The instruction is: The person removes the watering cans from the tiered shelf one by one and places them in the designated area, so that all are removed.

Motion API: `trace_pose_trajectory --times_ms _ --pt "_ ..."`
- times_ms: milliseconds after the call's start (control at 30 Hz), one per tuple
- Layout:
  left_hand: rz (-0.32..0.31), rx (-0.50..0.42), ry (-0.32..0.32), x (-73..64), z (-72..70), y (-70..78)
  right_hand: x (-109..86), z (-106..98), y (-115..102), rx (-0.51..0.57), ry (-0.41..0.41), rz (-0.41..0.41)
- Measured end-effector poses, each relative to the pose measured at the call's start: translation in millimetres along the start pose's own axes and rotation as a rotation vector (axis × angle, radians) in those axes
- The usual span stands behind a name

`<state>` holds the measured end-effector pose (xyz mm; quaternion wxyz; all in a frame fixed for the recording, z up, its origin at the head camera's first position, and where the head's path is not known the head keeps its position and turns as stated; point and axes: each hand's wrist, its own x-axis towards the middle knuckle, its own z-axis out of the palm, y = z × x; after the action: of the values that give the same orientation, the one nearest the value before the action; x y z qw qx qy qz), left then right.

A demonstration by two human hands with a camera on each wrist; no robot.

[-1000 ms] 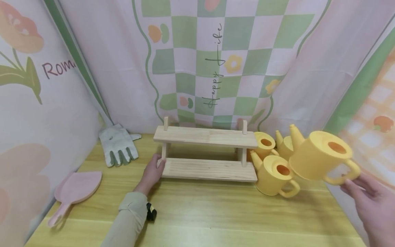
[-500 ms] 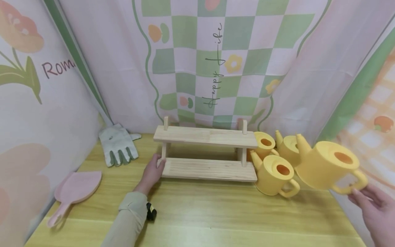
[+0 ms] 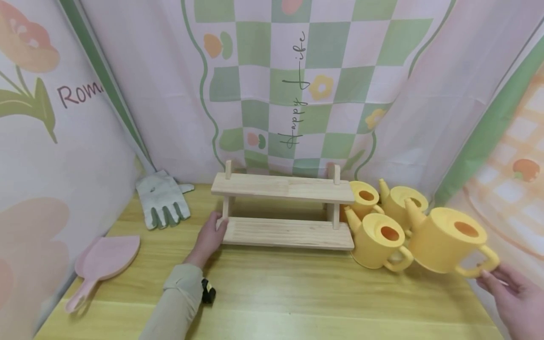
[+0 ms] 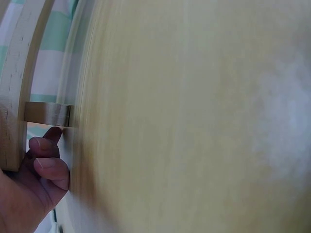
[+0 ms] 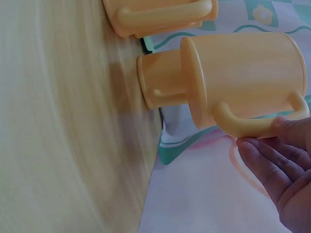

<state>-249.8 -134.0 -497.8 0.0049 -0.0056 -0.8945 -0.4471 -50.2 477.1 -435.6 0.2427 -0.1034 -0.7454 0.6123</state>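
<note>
My right hand (image 3: 512,293) pinches the handle of a yellow watering can (image 3: 448,241), thumb on one side and fingers on the other. In the right wrist view this watering can (image 5: 248,77) hangs off the table, its base apart from the wood. Three more yellow cans stand on the table: a front one (image 3: 376,243), one behind it (image 3: 361,200) beside the shelf, and a back right one (image 3: 401,203). My left hand (image 3: 210,234) grips the left end of the lower board of a two-tier wooden shelf (image 3: 289,233); in the left wrist view its fingers (image 4: 51,167) curl beneath the board.
A grey-white work glove (image 3: 163,200) lies at the back left of the wooden table (image 3: 272,293). In front of it is a pink dustpan (image 3: 106,259). Patterned curtains (image 3: 289,94) close off the back and sides.
The right hand has lowered the watering can, first moving right, then slightly back left, closer to the front can. The left hand and shelf stay put.
</note>
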Motion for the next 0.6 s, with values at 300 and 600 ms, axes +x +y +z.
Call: trace_pose_trajectory --times_ms 300,600 --pt "-0.005 0.001 0.001 0.2 0.5 -0.5 1.6 -1 15 -0.464 -0.004 0.074" --pt "0.002 -0.007 0.004 0.8 0.6 -0.6 0.5 4 30 -0.384 -0.066 -0.031"
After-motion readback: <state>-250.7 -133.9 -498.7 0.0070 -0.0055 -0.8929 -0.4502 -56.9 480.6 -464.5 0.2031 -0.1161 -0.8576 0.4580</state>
